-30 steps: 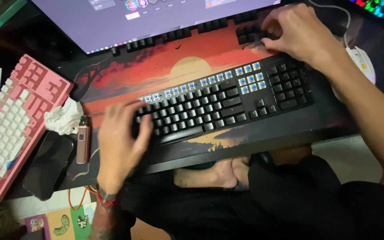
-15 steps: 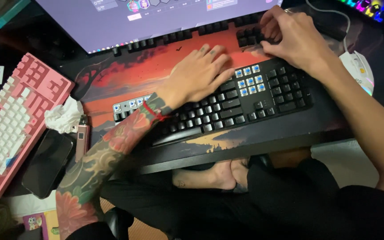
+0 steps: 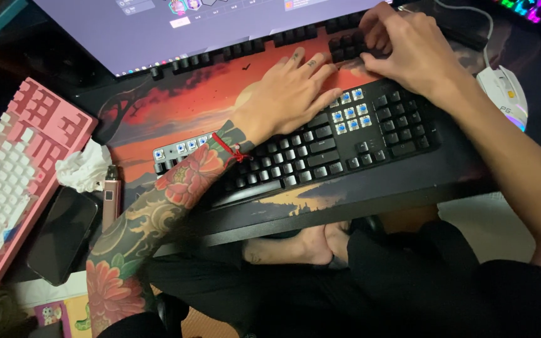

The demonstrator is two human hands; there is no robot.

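Reaching further, left hand [image 3: 286, 94] (flat) nears loose keycaps [image 3: 345, 44].

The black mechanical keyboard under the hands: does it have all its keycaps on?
No. The black mechanical keyboard has bare blue switches showing near its left end and in a middle cluster, and loose black keycaps lie in a row along the monitor's base.

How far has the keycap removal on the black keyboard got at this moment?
Done: bare blue switches show at two patches of the black keyboard, and pulled keycaps line the monitor's foot. In hand: the left hand rests over the top rows while the right hand handles loose caps. Left: most keys keep their caps.
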